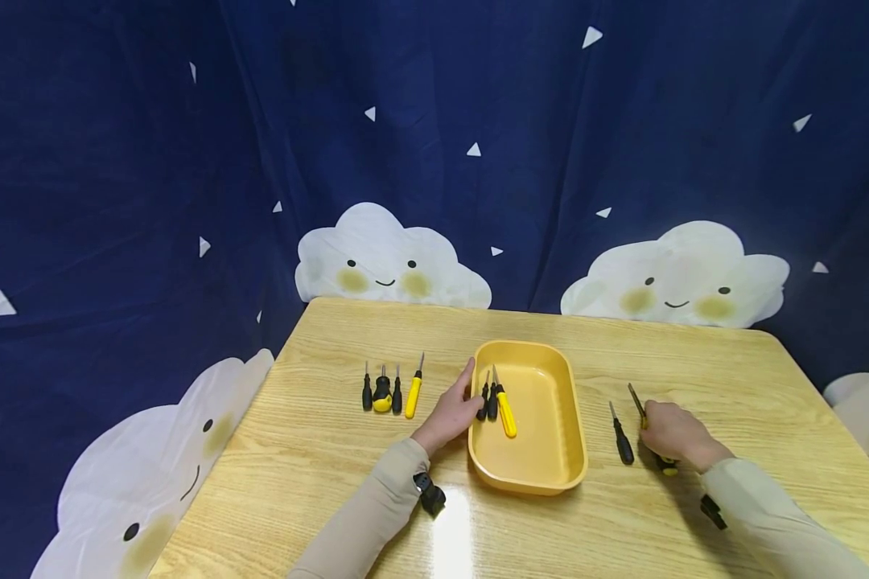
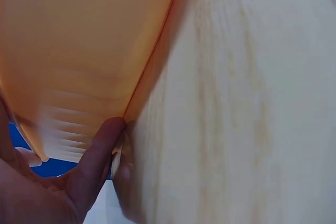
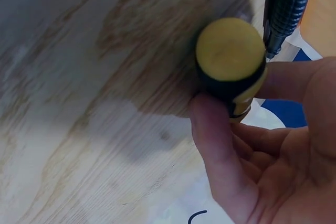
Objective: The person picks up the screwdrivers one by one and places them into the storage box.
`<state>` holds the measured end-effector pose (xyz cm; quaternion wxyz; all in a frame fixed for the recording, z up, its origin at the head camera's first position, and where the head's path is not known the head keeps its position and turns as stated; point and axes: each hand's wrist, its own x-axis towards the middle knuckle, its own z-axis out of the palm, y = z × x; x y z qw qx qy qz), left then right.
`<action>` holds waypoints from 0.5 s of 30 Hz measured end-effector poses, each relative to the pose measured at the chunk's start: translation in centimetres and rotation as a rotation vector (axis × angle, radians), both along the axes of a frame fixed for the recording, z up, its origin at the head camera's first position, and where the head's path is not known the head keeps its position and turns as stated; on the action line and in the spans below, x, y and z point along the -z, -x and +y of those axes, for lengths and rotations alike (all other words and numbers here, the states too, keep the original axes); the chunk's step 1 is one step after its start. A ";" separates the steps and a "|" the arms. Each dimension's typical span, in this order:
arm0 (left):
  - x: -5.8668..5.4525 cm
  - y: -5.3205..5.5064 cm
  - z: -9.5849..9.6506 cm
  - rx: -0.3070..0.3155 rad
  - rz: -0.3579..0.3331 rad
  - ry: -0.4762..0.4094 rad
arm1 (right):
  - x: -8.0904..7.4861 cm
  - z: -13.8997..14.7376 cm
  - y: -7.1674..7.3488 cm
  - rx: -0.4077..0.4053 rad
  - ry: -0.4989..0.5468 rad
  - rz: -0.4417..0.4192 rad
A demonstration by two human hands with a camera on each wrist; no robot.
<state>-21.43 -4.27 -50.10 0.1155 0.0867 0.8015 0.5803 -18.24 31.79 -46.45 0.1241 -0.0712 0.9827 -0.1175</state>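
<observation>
My left hand [image 1: 450,412] holds the left side of a yellow plastic tray [image 1: 550,450], thumb over the rim and fingers along the outer wall. In the left wrist view, a fingertip lies low against the tray wall [image 2: 89,87], close to the tabletop. Inside the tray are two small black screwdrivers and a yellow screwdriver [image 1: 506,412]. To the right of the tray, my right hand [image 1: 675,434] grips a black-and-yellow screwdriver [image 3: 231,51], its shaft pointing away from me. A black-handled screwdriver [image 1: 624,446] lies on the table just left of that hand.
Left of the tray, several screwdrivers lie in a row on the wooden table [image 1: 275,482]: black ones, a stubby black-and-yellow one [image 1: 381,392] and a yellow one [image 1: 413,396]. A dark blue curtain [image 1: 420,96] with cloud prints hangs behind the table.
</observation>
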 end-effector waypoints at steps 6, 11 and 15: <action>0.1 0.0 -0.1 0.000 -0.002 -0.001 | 0.2 0.2 0.0 -0.010 0.011 0.011; 0.1 0.1 -0.1 -0.003 -0.001 0.003 | 0.1 0.5 0.0 0.006 0.042 -0.007; 0.2 0.1 0.0 -0.004 -0.003 0.007 | 0.0 0.6 -0.2 0.037 0.125 -0.057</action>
